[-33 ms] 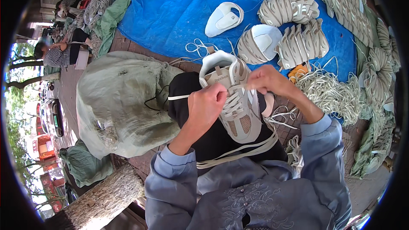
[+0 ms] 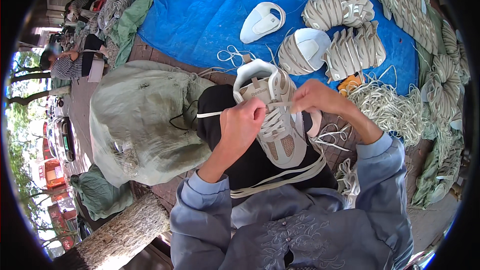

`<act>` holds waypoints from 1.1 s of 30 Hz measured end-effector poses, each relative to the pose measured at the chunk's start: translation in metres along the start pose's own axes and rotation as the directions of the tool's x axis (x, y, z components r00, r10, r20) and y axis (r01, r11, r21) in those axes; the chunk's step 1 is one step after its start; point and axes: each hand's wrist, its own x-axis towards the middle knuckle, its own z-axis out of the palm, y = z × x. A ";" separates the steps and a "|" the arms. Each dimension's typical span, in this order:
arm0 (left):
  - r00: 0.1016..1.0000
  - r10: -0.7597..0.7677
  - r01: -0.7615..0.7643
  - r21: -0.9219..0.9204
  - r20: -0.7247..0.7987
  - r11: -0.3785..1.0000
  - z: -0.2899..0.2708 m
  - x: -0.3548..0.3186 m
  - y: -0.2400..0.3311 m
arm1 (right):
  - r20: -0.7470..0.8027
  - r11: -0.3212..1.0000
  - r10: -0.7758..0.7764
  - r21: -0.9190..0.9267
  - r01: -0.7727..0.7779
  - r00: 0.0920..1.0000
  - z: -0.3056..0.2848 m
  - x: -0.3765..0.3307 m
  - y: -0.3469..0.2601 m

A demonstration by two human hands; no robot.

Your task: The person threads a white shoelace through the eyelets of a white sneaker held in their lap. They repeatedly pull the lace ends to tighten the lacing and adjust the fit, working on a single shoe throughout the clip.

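Observation:
A beige and white sneaker [image 2: 285, 151] rests on my black-trousered lap, its toe toward me and its tongue and collar facing away. White laces cross over its front. My left hand [image 2: 240, 126] is closed on a shoelace [image 2: 209, 115] over the left edge of the eyelets, and the lace's end sticks out to the left. On the other side of the shoe, my right hand [image 2: 317, 97] pinches a lace, with a short flat stretch showing between the two hands. My left fingertips are partly hidden behind the hand. Several loose laces [image 2: 280, 181] lie across my lap below the toe.
A blue tarp [image 2: 200, 25] ahead holds bundled shoe uppers [image 2: 355, 52] and a single upper [image 2: 262, 22]. A heap of white laces [image 2: 392, 112] lies at the right. Left of me are a large pale sack [image 2: 145, 125] and a log [image 2: 120, 230]. A person [image 2: 70, 65] sits farther left.
My right hand has shifted slightly right, and more lace shows stretched between the hands. My left hand and the shoe have hardly moved.

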 end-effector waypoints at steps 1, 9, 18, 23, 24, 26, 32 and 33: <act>1.000 0.020 -0.020 0.017 -0.009 1.000 0.000 -0.001 0.000 | 0.064 0.998 0.001 0.070 -0.006 0.998 0.000 -0.003 0.003; 1.000 -0.007 0.008 0.041 -0.016 0.999 0.002 -0.003 0.002 | -0.056 0.697 -0.525 0.544 0.467 0.849 0.003 0.009 -0.005; 0.999 0.015 -0.011 0.101 -0.040 0.995 0.012 -0.002 0.007 | -0.274 0.269 -0.611 0.810 0.520 0.743 -0.040 0.039 0.013; 0.998 -0.070 0.070 -0.078 0.001 0.995 0.002 -0.005 0.007 | -0.337 0.314 -0.603 0.733 0.604 0.723 -0.057 0.031 0.013; 0.999 -0.046 0.047 -0.053 0.009 0.998 0.003 -0.005 0.008 | -0.348 0.307 -0.613 0.723 0.619 0.710 -0.069 0.032 0.021; 1.000 -0.001 0.001 -0.002 0.029 1.000 0.004 -0.004 0.010 | -0.360 0.355 -0.565 0.707 0.612 0.742 -0.081 0.046 0.045; 0.997 -0.063 0.072 -0.191 0.053 0.979 -0.016 -0.010 0.003 | -0.361 0.326 -0.559 0.732 0.598 0.746 -0.090 0.063 0.031; 1.000 -0.026 0.027 -0.109 0.008 0.994 -0.015 -0.012 -0.003 | -0.299 0.447 -0.638 0.605 0.659 0.709 -0.081 0.057 0.012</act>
